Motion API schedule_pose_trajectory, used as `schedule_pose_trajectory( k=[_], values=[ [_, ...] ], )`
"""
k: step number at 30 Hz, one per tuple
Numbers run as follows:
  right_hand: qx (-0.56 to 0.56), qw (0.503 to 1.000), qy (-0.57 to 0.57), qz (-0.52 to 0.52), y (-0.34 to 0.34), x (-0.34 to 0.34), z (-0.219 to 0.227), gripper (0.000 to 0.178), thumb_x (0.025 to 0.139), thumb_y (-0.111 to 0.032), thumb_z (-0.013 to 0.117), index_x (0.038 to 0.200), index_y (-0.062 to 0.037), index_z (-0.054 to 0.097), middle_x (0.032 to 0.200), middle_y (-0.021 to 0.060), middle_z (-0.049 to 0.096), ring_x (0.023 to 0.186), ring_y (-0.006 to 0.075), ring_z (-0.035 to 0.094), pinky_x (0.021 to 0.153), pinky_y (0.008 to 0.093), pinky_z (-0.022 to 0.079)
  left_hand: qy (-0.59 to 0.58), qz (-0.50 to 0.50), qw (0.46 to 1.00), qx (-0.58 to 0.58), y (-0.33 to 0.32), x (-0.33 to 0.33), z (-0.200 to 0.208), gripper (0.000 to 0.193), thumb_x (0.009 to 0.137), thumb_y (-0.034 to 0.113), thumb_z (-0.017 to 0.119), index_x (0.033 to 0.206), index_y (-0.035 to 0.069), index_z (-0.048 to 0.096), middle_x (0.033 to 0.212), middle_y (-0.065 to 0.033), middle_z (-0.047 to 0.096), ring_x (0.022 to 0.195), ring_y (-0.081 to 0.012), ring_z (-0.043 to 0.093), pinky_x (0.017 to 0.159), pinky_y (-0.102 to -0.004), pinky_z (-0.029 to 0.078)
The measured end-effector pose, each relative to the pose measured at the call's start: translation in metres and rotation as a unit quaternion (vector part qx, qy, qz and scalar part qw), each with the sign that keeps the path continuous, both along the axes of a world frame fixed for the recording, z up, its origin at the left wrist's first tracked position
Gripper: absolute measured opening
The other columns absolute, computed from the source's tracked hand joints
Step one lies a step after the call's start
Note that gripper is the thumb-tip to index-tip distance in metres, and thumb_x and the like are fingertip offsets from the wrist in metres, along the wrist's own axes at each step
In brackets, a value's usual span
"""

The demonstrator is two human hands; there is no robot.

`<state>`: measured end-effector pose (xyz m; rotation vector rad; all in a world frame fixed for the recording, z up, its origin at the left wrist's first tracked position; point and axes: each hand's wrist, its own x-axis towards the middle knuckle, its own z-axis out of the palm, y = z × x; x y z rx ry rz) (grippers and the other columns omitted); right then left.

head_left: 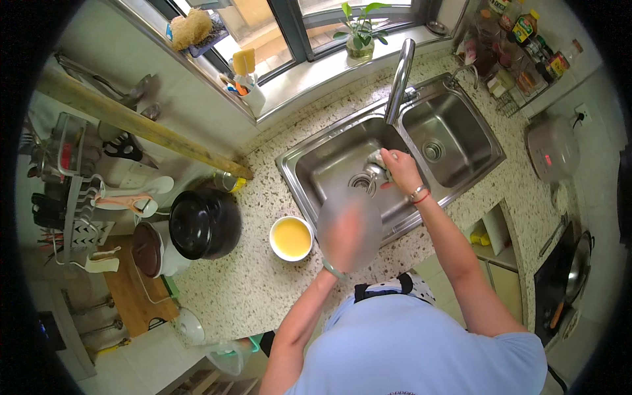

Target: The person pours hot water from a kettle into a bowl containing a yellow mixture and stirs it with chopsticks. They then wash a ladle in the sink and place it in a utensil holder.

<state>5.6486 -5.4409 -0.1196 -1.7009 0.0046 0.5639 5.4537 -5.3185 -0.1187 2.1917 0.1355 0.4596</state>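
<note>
Over the larger left basin of the steel sink [309, 172], my right hand [403, 168] is closed around a small, shiny, silvery or clear thing [376, 160]. Its kind cannot be made out. It hangs beside the drain, below the tall faucet [399, 82]. My left hand [347, 232] is at the sink's near left edge, and a blurred oval patch hides its fingers and anything in them. A white bowl of yellow liquid [291, 238] stands on the counter just left of that hand.
Left of the bowl are a black lidded pot [205, 224] and a white pot with a brown lid [147, 249] by a wooden board [128, 299]. A plant [359, 41] stands on the windowsill. Bottles [525, 27] crowd the right corner. A pan [578, 266] sits far right.
</note>
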Motion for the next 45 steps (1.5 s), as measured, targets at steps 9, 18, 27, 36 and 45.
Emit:
schedule_pose_trajectory(
  k=[9,18,27,36,45],
  values=[
    [-0.304,0.909,-0.279,-0.058,-0.113,-0.023,-0.045,0.035,0.093,-0.036,0.059,0.100,-0.0023,0.065,0.100,0.0181,0.066,0.086,0.0374,0.065,0.072,0.0431,0.051,0.089,-0.017,0.940,-0.330,-0.011,0.016,0.003,0.034,0.098,0.019,0.055,0.129,0.004,0.056,0.119,-0.0079,0.064,0.106,-0.0197,0.062,0.092,-0.0344,0.050],
    [-0.593,0.704,-0.391,-0.002,-0.176,-0.078,-0.052,0.034,0.088,-0.026,0.064,0.117,-0.0076,0.062,0.132,0.0131,0.057,0.119,0.0316,0.055,0.098,0.0419,0.043,0.256,-0.086,0.605,-0.749,-0.004,0.027,0.030,0.039,0.105,0.025,0.042,0.139,0.005,0.044,0.075,0.0011,0.047,0.054,-0.0041,0.039,0.045,-0.0191,0.033],
    [-0.171,0.771,-0.592,0.161,-0.036,-0.061,0.060,0.044,0.082,-0.006,0.064,0.125,-0.0130,0.060,0.134,0.0055,0.058,0.128,0.0250,0.050,0.103,0.0410,0.037,0.239,-0.087,0.542,-0.801,0.000,0.018,0.081,0.038,0.107,0.027,0.035,0.134,0.002,0.045,0.072,0.0012,0.046,0.050,-0.0041,0.038,0.040,-0.0194,0.032],
    [-0.075,0.675,-0.703,0.211,0.029,-0.038,0.105,0.009,0.089,-0.019,0.063,0.094,-0.0114,0.065,0.089,0.0013,0.070,0.094,0.0169,0.066,0.105,0.0483,0.033,0.081,-0.197,0.643,-0.736,0.045,0.004,0.141,0.052,0.105,0.046,0.034,0.128,0.006,0.056,0.079,-0.0010,0.060,0.058,-0.0105,0.051,0.052,-0.0250,0.043],
    [0.036,0.811,-0.559,0.168,0.125,-0.039,0.216,0.012,0.093,-0.017,0.059,0.091,-0.0074,0.065,0.065,0.0076,0.063,0.064,0.0290,0.062,0.067,0.0390,0.046,-0.193,0.029,0.923,-0.331,0.086,0.055,0.179,0.054,0.105,0.030,0.044,0.151,0.005,0.031,0.153,-0.0086,0.035,0.141,-0.0179,0.031,0.115,-0.0311,0.024]
  ],
)
